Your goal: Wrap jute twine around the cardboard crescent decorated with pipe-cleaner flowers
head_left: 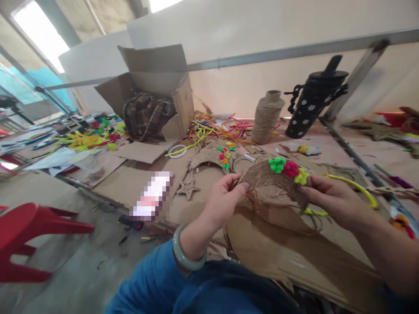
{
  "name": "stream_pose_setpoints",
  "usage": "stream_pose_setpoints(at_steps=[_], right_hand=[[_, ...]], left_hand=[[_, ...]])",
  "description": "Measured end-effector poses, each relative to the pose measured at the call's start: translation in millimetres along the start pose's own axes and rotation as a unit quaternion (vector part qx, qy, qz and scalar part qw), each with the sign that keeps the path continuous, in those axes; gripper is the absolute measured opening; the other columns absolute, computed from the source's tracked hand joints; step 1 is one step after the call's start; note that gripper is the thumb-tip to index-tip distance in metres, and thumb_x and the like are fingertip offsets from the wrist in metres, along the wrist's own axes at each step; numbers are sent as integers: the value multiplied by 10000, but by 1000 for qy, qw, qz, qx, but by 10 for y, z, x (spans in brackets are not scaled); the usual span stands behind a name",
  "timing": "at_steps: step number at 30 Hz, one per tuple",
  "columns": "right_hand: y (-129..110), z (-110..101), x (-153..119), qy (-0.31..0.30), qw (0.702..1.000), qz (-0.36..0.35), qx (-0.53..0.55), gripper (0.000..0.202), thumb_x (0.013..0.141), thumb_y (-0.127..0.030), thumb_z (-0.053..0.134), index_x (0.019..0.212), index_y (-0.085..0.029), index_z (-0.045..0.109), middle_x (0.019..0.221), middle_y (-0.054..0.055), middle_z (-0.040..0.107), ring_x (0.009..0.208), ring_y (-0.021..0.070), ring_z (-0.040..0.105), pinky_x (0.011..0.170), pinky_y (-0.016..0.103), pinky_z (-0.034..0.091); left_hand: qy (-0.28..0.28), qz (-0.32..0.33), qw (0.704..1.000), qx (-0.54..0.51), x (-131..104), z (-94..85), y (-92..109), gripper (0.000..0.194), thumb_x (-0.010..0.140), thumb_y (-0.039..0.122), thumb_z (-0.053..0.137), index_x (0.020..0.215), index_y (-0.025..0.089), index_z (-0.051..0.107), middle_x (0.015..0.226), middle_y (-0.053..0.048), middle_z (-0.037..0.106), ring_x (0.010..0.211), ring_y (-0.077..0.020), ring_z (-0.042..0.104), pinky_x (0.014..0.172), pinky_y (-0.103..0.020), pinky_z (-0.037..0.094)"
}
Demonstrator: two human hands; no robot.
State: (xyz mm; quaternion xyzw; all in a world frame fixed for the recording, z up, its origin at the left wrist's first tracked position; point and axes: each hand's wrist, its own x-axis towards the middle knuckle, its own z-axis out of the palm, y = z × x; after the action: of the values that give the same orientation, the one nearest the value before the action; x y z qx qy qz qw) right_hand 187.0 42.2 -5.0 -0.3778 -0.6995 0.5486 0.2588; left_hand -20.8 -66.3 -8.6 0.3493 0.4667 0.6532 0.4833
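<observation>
Holding a twine-wrapped crescent [271, 189] above the worktop [131, 183], both hands work at its edges: the left hand [224, 203] has its grip pinched on the crescent's near left rim, thumb and fingers pressed together over the wound cord, while the right hand [330, 198] pinches the right end just below a row of pom-pom flowers [290, 168] in green, pink and yellow. A yellow pipe cleaner [355, 187] arcs past the right hand, touching or very near its fingers; whether it is gripped I cannot tell. A second decorated crescent [214, 157] lies flat on the cardboard behind, beside a twine spool [266, 115] and a black bottle [314, 102]. Judging from this, the main risk is loose twine: strands hang slack under the piece, and a tug from either hand could unwind the wrapping or pull it off the form. Pressure close to the flowers could also knock them loose if they are only lightly fixed. The piece hangs partly beyond the worktop edge, so a slipped grip would probably drop it toward the floor.
</observation>
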Motion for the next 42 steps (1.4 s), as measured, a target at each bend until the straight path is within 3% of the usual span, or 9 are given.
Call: stream_pose_setpoints(at_steps=[4,8,13,16,21,30,35,39,42], right_hand=[[-85,84,-78,-27,998,-9,-63,443,621,-637,667,590,-197,635,599,68,539,573,164,483,540,295,406],[-116,144,-128,-11,996,3,-85,469,570,-683,665,550,-215,642,600,91,558,595,195,511,551,320,425],[-119,175,-125,42,997,26,-64,402,542,-631,723,600,-237,666,680,105,602,653,209,526,611,336,429],[-167,274,-80,63,997,46,-7,365,528,-581,762,656,-251,673,701,85,606,666,192,523,610,311,417],[-349,615,92,81,993,55,68,338,513,-500,804,695,-239,691,705,60,604,661,168,518,634,286,419],[-619,922,226,97,983,34,155,364,477,-436,842,741,-230,701,698,49,625,587,134,516,571,251,423],[-575,856,128,109,978,57,166,388,429,-439,851,725,-244,694,607,38,609,512,151,545,477,239,442],[-433,846,244,102,984,79,125,369,469,-446,831,730,-224,693,598,25,613,525,149,558,486,223,470],[-289,896,444,73,987,99,99,347,554,-451,799,784,-214,693,683,14,648,636,140,591,597,193,488]], left_hand=[[1,1,1000,-11,-100,-125,53,260,697,288,685,910,146,642,809,-34,666,747,-139,590,736,-266,455],[-14,27,999,38,-227,-301,46,490,758,281,646,1217,171,515,1007,-79,659,961,-194,594,865,-325,433],[112,201,952,203,-559,-548,-56,516,812,236,612,1296,220,433,1368,-106,440,1280,-243,373,1056,-406,297],[73,296,927,218,-797,-687,-131,340,841,135,537,1160,253,538,1249,-77,552,1215,-232,452,1038,-432,331],[-12,315,913,258,-1054,-932,-253,347,821,45,518,1051,293,596,975,-29,689,974,-199,613,866,-371,468],[-77,254,917,298,-1119,-1409,-387,111,821,174,575,850,242,658,746,-61,704,737,-200,659,709,-324,488],[-61,188,929,314,-1152,-1699,-760,220,851,311,537,701,192,644,638,-54,671,615,-160,620,603,-257,456],[-77,49,939,332,-1167,-1834,-1045,370,851,403,477,624,168,651,615,-64,657,621,-164,607,607,-248,454],[-75,-58,944,317,-1130,-1862,-1131,324,843,406,488,720,183,689,726,-55,694,682,-174,624,631,-254,481]])
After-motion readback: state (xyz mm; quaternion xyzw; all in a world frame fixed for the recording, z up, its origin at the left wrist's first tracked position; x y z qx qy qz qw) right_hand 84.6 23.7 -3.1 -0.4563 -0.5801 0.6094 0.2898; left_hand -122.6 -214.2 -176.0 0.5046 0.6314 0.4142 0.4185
